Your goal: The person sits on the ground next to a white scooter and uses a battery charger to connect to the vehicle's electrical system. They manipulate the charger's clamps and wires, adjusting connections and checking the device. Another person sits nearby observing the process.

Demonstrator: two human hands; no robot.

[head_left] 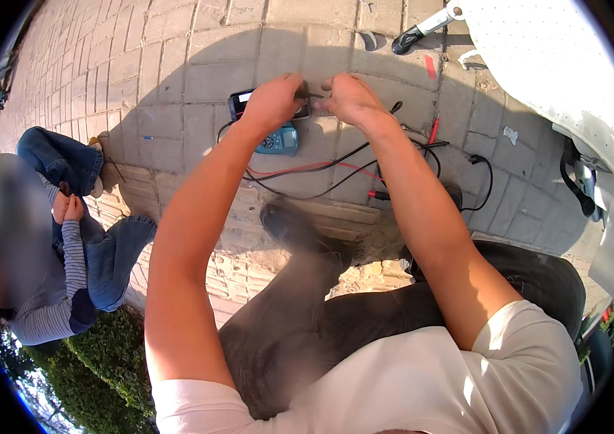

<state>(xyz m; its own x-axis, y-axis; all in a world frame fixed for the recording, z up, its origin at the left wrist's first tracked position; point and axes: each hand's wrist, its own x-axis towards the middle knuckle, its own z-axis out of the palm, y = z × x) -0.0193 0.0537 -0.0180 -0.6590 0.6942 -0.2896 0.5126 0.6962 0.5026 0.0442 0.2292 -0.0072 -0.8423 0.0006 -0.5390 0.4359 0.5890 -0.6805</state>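
On the paving in front of me lies a black box-shaped device (237,103) with a pale label. My left hand (276,101) is closed over its right part, with fingers curled at its edge. Just right of it, my right hand (350,100) is closed in a pinch; a small dark thing shows near its fingertips, too small to name. A teal multimeter (278,142) lies below my left hand, partly covered by the wrist. Black cables (336,181) and a red lead (292,172) run loosely under my right forearm. A red test probe (434,130) lies beyond that forearm.
A white perforated panel (552,58) with a black-tipped leg (408,40) stands at the upper right. Another person (68,239) sits at the left, hands together. Below them grows a green shrub (112,354). My dark shoe (285,224) rests near the cables.
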